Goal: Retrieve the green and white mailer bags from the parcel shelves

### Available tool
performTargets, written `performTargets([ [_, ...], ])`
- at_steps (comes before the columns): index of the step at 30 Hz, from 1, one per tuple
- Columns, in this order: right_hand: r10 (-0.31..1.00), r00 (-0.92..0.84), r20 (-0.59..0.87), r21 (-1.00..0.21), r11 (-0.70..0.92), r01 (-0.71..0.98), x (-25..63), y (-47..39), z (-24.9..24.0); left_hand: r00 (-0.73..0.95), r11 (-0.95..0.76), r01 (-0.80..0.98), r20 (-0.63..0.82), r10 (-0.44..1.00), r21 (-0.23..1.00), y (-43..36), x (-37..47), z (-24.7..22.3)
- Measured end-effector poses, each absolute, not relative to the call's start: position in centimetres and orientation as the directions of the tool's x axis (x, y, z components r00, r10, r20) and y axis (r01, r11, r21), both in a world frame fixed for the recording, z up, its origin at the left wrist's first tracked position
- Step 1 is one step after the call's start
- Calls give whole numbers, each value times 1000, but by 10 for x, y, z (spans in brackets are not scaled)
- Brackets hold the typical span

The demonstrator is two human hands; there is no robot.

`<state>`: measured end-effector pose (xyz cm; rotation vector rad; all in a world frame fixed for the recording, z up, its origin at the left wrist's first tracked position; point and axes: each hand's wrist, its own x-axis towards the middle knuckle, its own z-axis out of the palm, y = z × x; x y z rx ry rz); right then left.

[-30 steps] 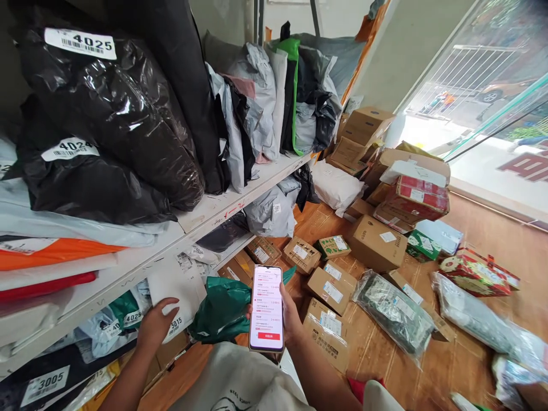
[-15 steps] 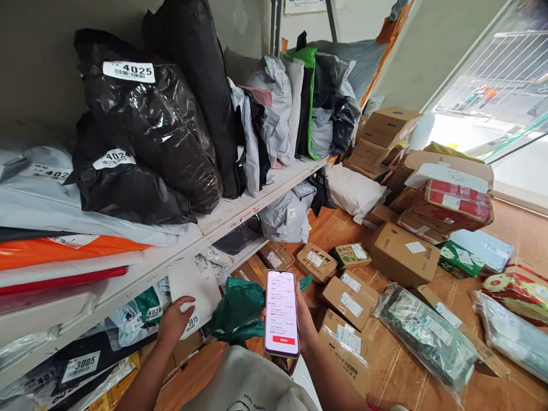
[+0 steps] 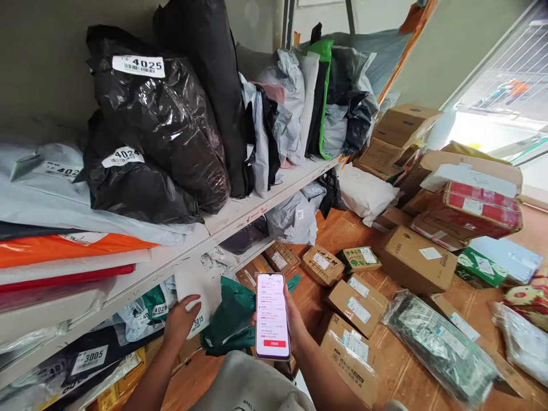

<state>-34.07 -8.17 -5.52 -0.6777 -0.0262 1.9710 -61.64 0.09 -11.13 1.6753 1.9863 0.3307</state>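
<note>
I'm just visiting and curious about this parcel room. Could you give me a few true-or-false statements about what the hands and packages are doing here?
1. The right hand holds a phone with its screen lit. True.
2. The left hand rests on a white parcel under the shelf. True.
3. The black bag on the shelf is numbered 3005. False: its label reads 4025.
4. The floor holds only plastic bags. False: several cardboard boxes lie there too.
</note>
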Motion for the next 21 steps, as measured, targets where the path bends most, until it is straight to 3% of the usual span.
performTargets([
  [13, 836, -333, -436, -267, -474, -839, -335, -71, -62, -124, 221, 845, -223, 967, 487, 3, -609, -110],
  [21, 843, -354, -405, -262, -478, -838, -333, -65, -54, -125, 227, 783, -210, 970, 579, -26, -603, -92],
])
